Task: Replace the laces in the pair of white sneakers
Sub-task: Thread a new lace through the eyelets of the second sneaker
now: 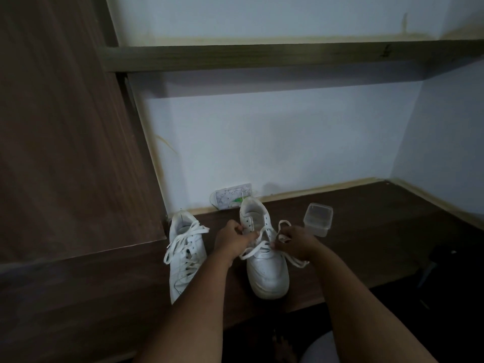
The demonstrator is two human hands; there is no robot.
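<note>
I sit at a dark brown wooden desk [366,231] set into a dim alcove of pale blue-white walls, with a dark wooden shelf [262,57] overhead and a tall brown wood-grain panel [65,127] on my left. A small clear plastic tub with a lid [318,219] stands on the desk just right of the shoes; I cannot tell whether anything is in it. A small printed white packet with a green mark [231,197] leans at the foot of the wall. My left hand [231,238] is curled, pinching one run of the flat white lace [258,248] over the near white sneaker [264,268], which stands upright in front of me with its toe towards me. My right hand [296,244] is curled too, gripping the other end of that lace where it loops. The second white sneaker [184,255] lies to the left against the panel, its own loose white lace [183,238] sprawled across it.
</note>
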